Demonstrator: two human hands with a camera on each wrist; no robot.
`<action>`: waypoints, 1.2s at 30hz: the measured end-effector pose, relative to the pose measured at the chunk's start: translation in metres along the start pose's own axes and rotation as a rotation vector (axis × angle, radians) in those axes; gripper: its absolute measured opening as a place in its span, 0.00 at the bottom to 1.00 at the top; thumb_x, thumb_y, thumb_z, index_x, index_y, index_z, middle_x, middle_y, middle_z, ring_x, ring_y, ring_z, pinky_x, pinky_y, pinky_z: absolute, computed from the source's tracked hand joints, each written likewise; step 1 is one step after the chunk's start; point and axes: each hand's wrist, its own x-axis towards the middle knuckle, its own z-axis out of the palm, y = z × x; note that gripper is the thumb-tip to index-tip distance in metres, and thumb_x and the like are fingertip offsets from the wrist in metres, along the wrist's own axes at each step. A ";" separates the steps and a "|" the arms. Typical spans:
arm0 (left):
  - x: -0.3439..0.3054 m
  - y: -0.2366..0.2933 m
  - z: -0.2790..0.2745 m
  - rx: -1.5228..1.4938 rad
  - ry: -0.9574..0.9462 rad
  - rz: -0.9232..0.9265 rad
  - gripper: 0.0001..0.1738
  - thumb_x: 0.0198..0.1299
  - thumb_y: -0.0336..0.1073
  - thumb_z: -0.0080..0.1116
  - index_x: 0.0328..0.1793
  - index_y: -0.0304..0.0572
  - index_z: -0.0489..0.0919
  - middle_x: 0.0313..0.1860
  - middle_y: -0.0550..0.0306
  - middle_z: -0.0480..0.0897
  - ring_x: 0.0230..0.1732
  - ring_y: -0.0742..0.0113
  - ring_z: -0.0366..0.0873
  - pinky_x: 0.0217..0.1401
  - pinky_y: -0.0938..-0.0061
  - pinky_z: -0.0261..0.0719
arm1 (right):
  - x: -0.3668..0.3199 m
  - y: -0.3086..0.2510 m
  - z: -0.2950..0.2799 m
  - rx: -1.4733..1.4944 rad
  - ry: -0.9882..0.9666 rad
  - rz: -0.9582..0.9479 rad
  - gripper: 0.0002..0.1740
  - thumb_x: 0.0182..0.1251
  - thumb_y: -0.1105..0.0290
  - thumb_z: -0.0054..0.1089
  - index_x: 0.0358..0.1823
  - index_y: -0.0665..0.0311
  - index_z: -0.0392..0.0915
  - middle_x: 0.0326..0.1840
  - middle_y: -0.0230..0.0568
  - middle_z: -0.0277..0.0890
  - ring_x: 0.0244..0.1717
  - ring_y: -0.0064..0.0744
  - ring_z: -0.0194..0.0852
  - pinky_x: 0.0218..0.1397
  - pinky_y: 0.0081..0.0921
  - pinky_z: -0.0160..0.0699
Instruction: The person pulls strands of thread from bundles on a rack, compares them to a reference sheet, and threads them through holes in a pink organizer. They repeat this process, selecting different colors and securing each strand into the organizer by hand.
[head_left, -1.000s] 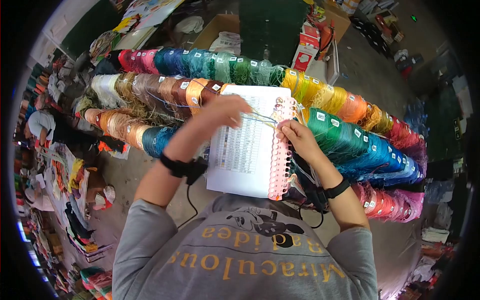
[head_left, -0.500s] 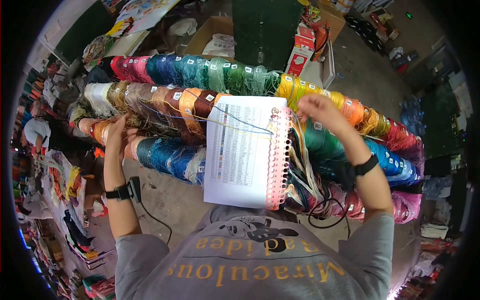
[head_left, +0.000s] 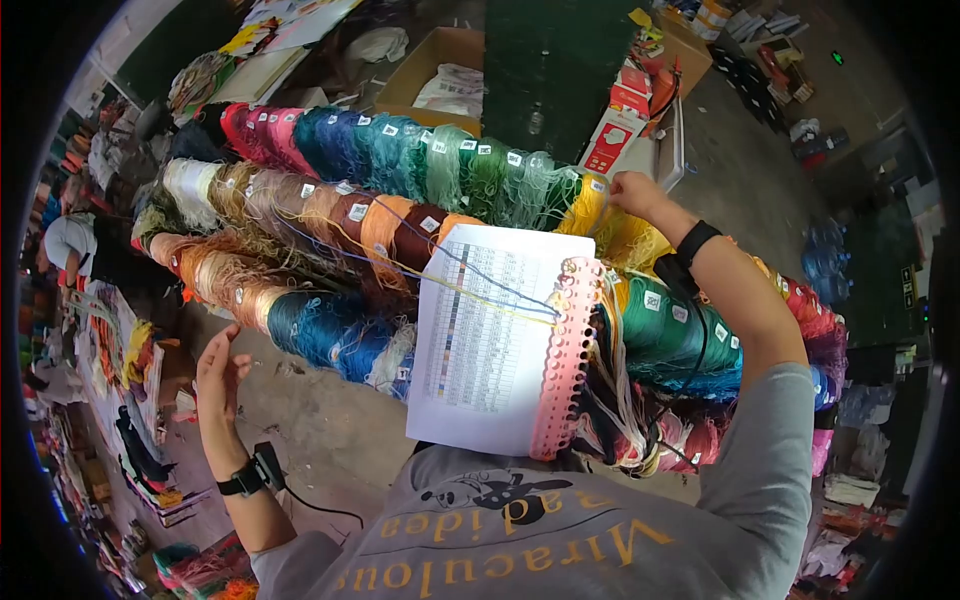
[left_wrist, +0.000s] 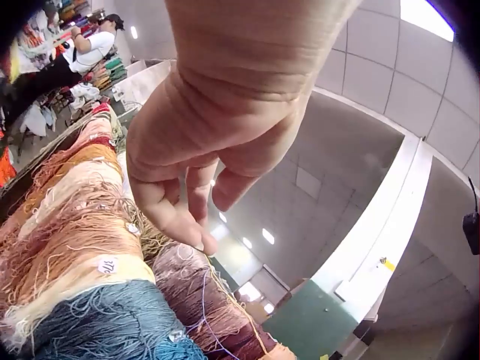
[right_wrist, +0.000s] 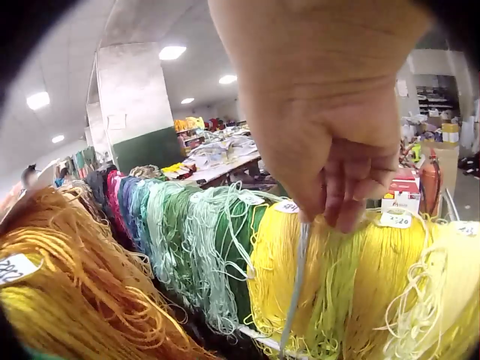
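My right hand (head_left: 640,197) has its fingers curled at the top of a yellow-green thread skein (right_wrist: 339,281), among yellow skeins. A grey strand (right_wrist: 297,289) hangs just below its thumb. Away to the left, my left hand (head_left: 221,375) is in the air beside the rack, fingers loosely bent and holding nothing. Between the hands lies a white sheet (head_left: 440,395) with a printed colour table. Along its right side runs a pink punched strip (head_left: 567,375) with thread bundles at its holes. Blue thread (head_left: 490,283) and yellow thread (head_left: 470,296) cross the sheet leftward.
Rows of labelled skeins run across the rack, with teal skeins (head_left: 365,140) behind, brown skeins (head_left: 330,215) left and green skeins (head_left: 655,310) right. A red and white box (head_left: 615,135) and an open carton (head_left: 425,75) stand beyond. Another person (left_wrist: 90,49) is at the left.
Both hands have left the strip and sheet. The left swung out left and is now lower; the right reached forward to the yellow skeins. Blue and yellow threads lie loose across the sheet.
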 end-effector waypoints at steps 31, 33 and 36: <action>-0.022 -0.005 0.007 0.007 -0.035 -0.032 0.18 0.68 0.41 0.49 0.57 0.35 0.74 0.45 0.56 0.81 0.30 0.77 0.80 0.32 0.87 0.77 | -0.004 -0.003 -0.027 0.114 -0.184 0.088 0.09 0.54 0.71 0.61 0.33 0.68 0.79 0.26 0.42 0.79 0.24 0.32 0.80 0.28 0.27 0.78; -0.024 -0.005 0.007 0.007 -0.041 -0.031 0.18 0.68 0.41 0.49 0.56 0.35 0.74 0.45 0.56 0.81 0.30 0.77 0.80 0.32 0.87 0.77 | -0.008 -0.010 -0.018 -0.011 -0.132 0.079 0.09 0.53 0.69 0.62 0.34 0.66 0.79 0.26 0.42 0.80 0.25 0.33 0.80 0.30 0.29 0.78; -0.027 -0.003 0.007 0.009 -0.049 -0.028 0.19 0.68 0.42 0.49 0.56 0.35 0.74 0.45 0.56 0.81 0.30 0.77 0.79 0.32 0.87 0.76 | -0.005 -0.012 -0.005 -0.172 -0.021 0.070 0.10 0.52 0.67 0.63 0.34 0.63 0.80 0.28 0.43 0.80 0.28 0.36 0.80 0.34 0.31 0.78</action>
